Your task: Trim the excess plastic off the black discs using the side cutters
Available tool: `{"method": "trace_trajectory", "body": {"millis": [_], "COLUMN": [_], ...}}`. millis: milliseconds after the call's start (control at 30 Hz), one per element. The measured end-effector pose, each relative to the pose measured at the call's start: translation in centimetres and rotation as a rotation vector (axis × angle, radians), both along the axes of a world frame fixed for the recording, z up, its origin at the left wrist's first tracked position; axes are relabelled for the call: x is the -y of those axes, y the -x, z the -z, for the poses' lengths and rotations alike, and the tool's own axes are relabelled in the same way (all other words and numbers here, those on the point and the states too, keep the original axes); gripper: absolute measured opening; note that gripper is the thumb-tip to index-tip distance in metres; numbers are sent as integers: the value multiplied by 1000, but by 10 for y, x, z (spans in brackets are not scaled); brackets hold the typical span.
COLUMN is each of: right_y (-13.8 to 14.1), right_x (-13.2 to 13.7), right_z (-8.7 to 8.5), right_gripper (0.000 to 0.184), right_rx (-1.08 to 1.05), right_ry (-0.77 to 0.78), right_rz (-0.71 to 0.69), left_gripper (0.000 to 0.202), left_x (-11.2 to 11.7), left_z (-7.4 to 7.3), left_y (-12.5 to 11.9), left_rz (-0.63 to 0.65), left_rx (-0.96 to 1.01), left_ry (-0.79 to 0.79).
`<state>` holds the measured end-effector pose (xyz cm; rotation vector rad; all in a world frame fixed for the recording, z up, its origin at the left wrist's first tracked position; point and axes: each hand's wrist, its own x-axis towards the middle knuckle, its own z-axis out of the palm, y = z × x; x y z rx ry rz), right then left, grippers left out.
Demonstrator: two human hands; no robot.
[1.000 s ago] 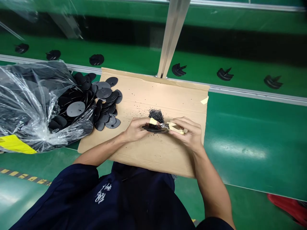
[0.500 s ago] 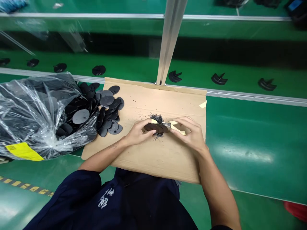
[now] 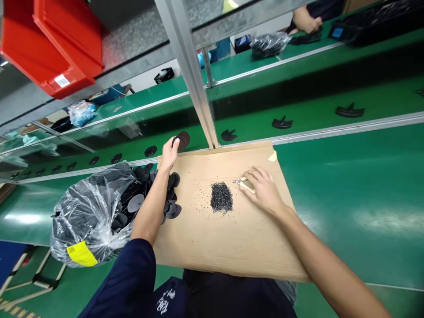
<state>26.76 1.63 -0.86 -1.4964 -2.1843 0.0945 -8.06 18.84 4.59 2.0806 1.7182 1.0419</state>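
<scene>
Broadly, a green workbench (image 3: 347, 190) fills the lower right part of the view, and behind it runs a green belt (image 3: 255, 126), where black parts (image 3: 282, 123) lie in a spaced row. On the bench is a sheet of brown cardboard (image 3: 205, 247), with a scrap of pale tape at its far right corner. At its left stands a clear plastic bag (image 3: 86, 216), wrinkled and shiny, bearing a yellow label and full of black discs. Some loose discs (image 3: 172, 207) spread from it onto the cardboard; they are thin, flat and rounded, overlapping one another, and a few look greyer where the light falls.

The left hand (image 3: 168, 157) is stretched forward to the far left corner of the cardboard. Its thumb and fingers pinch a small stack of discs (image 3: 183, 139), dark, dull and slightly fanned, so that several edges show. In the view this stack stands against the belt; I cannot tell whether it touches.

The right hand (image 3: 264, 190) is low over the cardboard, its fingers bent around small cutters (image 3: 242, 179) with cream handles, which stand apart. Just beside their metal tip lies a pile of tiny black bits (image 3: 221, 197), with single crumbs scattered around.
</scene>
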Motion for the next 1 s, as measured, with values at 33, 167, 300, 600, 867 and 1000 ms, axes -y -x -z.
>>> {"method": "trace_trajectory", "body": {"millis": [33,167,300,600,867,1000], "right_y": [1,1,-1,0,-5,-6], "right_x": [1,3,3,6,7,10], "right_z": [0,5,7,2,2,-1], "right_gripper": [43,43,42,39,43,44], "right_rx": [7,5,-27,-90,-97,-97], "right_ry": [6,27,37,66,102,131], "right_rz": [2,9,5,20,6,2], "left_gripper": [36,34,39,11,13,26], "left_x": [-13,-37,-47,-63,-84,-88], "left_z": [-2,-3,1,8,13,28], "left_y": [2,4,1,-13,-80,-127], "left_rz": [14,99,82,-49,167,288], "left_rx": [-64,-223,-327,-361,-61,101], "left_ry": [18,134,207,310,316,342]}}
